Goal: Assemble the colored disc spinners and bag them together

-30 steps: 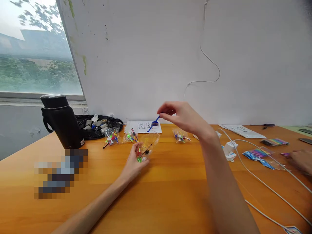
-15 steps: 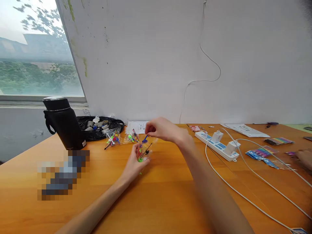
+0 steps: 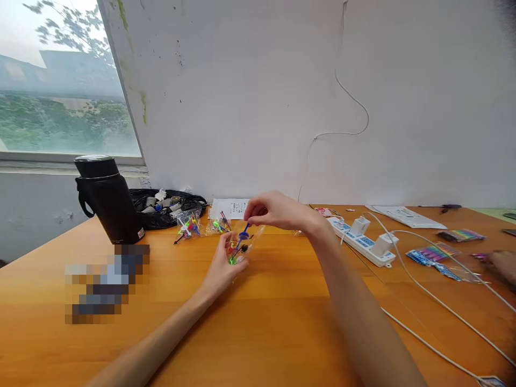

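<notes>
- The wooden table (image 3: pixel 282 333) carries everything; a black flask (image 3: pixel 108 199) stands at its far left, well clear of the hands.
- A white power strip (image 3: pixel 365 242) with trailing cables lies to the right, near the right forearm (the likeliest snag on a pull-back).
- The left hand (image 3: pixel 222 266) is closed around the lower part of a small clear bag (image 3: pixel 242 244), holding it up off the table.
- The right hand (image 3: pixel 278 210) pinches a blue pin (image 3: pixel 243 235) at the bag's mouth; the step looks like dropping it in, which calls for letting go once the tip is inside.
- Filled bags (image 3: pixel 201 224) lie just behind; another person's hand (image 3: pixel 502 264) rests far right.
</notes>
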A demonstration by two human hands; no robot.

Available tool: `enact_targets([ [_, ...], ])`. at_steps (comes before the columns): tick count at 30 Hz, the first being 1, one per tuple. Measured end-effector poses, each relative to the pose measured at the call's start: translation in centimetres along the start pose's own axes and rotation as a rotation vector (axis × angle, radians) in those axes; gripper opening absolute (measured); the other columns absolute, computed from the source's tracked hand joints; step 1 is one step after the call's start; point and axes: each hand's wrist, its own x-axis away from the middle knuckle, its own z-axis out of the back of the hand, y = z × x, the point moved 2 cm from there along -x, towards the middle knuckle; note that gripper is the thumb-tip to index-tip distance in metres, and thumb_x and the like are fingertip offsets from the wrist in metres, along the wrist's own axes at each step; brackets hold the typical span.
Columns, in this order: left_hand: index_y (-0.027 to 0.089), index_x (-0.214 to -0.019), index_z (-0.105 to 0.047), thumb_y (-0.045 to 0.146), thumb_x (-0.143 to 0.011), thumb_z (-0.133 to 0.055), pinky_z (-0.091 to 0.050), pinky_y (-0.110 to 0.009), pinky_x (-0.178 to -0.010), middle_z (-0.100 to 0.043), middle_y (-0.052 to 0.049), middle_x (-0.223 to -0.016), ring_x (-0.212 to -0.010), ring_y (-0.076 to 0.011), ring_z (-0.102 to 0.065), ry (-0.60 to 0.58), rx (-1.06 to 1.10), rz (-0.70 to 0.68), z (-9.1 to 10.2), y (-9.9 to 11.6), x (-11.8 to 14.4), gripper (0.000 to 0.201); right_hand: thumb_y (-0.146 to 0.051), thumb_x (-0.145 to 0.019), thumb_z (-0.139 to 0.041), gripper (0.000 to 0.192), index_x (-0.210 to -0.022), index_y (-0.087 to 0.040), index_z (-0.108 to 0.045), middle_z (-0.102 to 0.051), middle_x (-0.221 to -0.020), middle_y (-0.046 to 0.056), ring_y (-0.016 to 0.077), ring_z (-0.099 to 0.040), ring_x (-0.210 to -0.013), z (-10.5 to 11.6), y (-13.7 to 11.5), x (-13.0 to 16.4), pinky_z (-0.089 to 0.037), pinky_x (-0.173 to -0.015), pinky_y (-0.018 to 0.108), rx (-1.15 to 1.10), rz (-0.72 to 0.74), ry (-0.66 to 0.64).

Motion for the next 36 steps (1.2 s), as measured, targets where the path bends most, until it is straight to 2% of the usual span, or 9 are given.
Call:
enact_targets([
  [3,0.024,-0.119,-0.045,0.019,-0.071,-0.074,-0.043,-0.037,-0.102,-0.060,-0.007,-0.121,-0.111,-0.0215,-0.063,0.006,0.029,-0.005,0.0,-0.2,0.0,0.056,-0.022,-0.083,-0.062,0.017,-0.094,-0.019,-0.074,-0.074,-0.091,0.004,0.0145,-0.064,-0.077,-0.6,0.1,-0.3,-0.044,-0.064,0.023,-0.019,-0.001,-0.088],
  [8,0.024,-0.115,-0.047,0.021,-0.069,-0.076,-0.045,-0.037,-0.099,-0.061,-0.006,-0.115,-0.110,-0.0219,-0.064,0.082,0.058,-0.005,0.3,-1.1,-0.3,0.054,-0.041,-0.091,-0.053,0.031,-0.088,-0.017,-0.073,-0.070,-0.083,0.004,0.0142,-0.056,-0.070,-0.6,-0.8,-0.2,-0.034,-0.059,0.025,0.077,-0.066,0.057],
  [10,0.023,-0.114,-0.048,0.022,-0.069,-0.077,-0.044,-0.039,-0.101,-0.061,-0.007,-0.115,-0.112,-0.0229,-0.063,0.116,0.040,0.010,0.5,-1.3,-0.4,0.054,-0.048,-0.092,-0.052,0.038,-0.084,-0.017,-0.072,-0.069,-0.081,0.004,0.0136,-0.054,-0.067,-0.9,-1.2,-0.2,-0.033,-0.058,0.025,0.086,-0.068,0.020],
  [14,0.021,-0.121,-0.047,0.028,-0.071,-0.079,-0.041,-0.042,-0.104,-0.059,-0.011,-0.124,-0.115,-0.0246,-0.060,0.091,-0.015,0.041,0.7,-0.9,-0.5,0.060,-0.036,-0.086,-0.066,0.020,-0.095,-0.019,-0.073,-0.072,-0.085,0.002,0.0133,-0.059,-0.071,-1.9,-1.1,-0.9,-0.037,-0.060,0.023,0.090,0.019,-0.095],
  [19,0.024,-0.122,-0.051,0.034,-0.071,-0.082,-0.040,-0.039,-0.108,-0.050,-0.012,-0.141,-0.127,-0.0266,-0.053,0.025,0.078,0.032,0.6,0.2,-0.3,0.061,-0.016,-0.087,-0.061,0.019,-0.100,-0.019,-0.073,-0.072,-0.092,0.004,0.0138,-0.061,-0.076,-0.9,-0.3,-0.7,-0.040,-0.064,0.023,0.238,-0.014,0.033],
  [25,0.026,-0.118,-0.046,0.039,-0.074,-0.081,-0.048,-0.042,-0.099,-0.063,-0.010,-0.130,-0.112,-0.0245,-0.064,-0.166,0.233,0.105,0.3,0.5,-0.3,0.058,-0.018,-0.090,-0.059,0.016,-0.092,-0.021,-0.075,-0.070,-0.097,0.007,0.0209,-0.058,-0.102,0.6,-0.7,0.8,-0.043,-0.079,0.028,0.318,0.017,0.154],
  [29,0.024,-0.129,-0.043,0.038,-0.074,-0.081,-0.052,-0.040,-0.092,-0.067,-0.012,-0.123,-0.109,-0.0260,-0.066,-0.234,0.258,0.124,0.1,0.6,-0.1,0.068,-0.021,-0.091,-0.060,0.014,-0.091,-0.022,-0.074,-0.070,-0.098,0.007,0.0219,-0.056,-0.105,0.4,-1.3,1.1,-0.043,-0.082,0.030,0.298,0.069,0.143],
  [33,0.020,-0.119,-0.058,0.041,-0.076,-0.079,-0.054,-0.040,-0.090,-0.067,-0.012,-0.122,-0.108,-0.0283,-0.066,-0.269,0.233,0.132,-0.2,0.9,0.2,0.053,-0.024,-0.092,-0.059,0.014,-0.095,-0.023,-0.074,-0.070,-0.099,0.005,0.0206,-0.056,-0.107,-0.5,-2.2,1.6,-0.043,-0.087,0.030,0.223,0.139,0.115],
  [36,0.020,-0.112,-0.058,0.039,-0.073,-0.082,-0.054,-0.045,-0.094,-0.068,-0.011,-0.120,-0.107,-0.0286,-0.067,-0.250,0.274,0.113,-0.4,0.9,0.3,0.049,-0.028,-0.095,-0.057,0.019,-0.108,-0.024,-0.069,-0.066,-0.114,0.005,0.0202,-0.054,-0.114,-2.1,-1.7,2.5,-0.041,-0.098,0.034,0.111,0.146,0.343],
])
